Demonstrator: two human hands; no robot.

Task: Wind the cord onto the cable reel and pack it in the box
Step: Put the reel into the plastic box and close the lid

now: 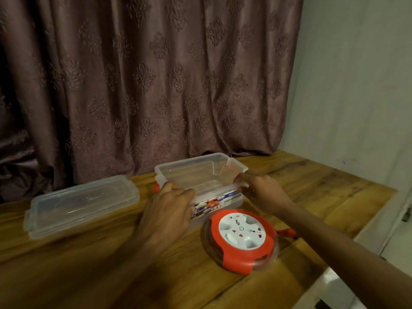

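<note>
A clear plastic box [189,165] stands open on the wooden table, a printed label on its near wall. My left hand [171,207] grips the box's near left corner. Over at the near right rim, my right hand [259,187] grips the edge. Just in front of the box lies the round red and white cable reel [242,240], flat with its socket face up. The cord looks wound inside it, and a red plug end [287,231] sticks out at its right side.
The box's clear lid [82,202] lies flat to the left on the table [156,275]. A patterned curtain hangs behind. The table's right edge runs close to the reel, with a pale wall beyond.
</note>
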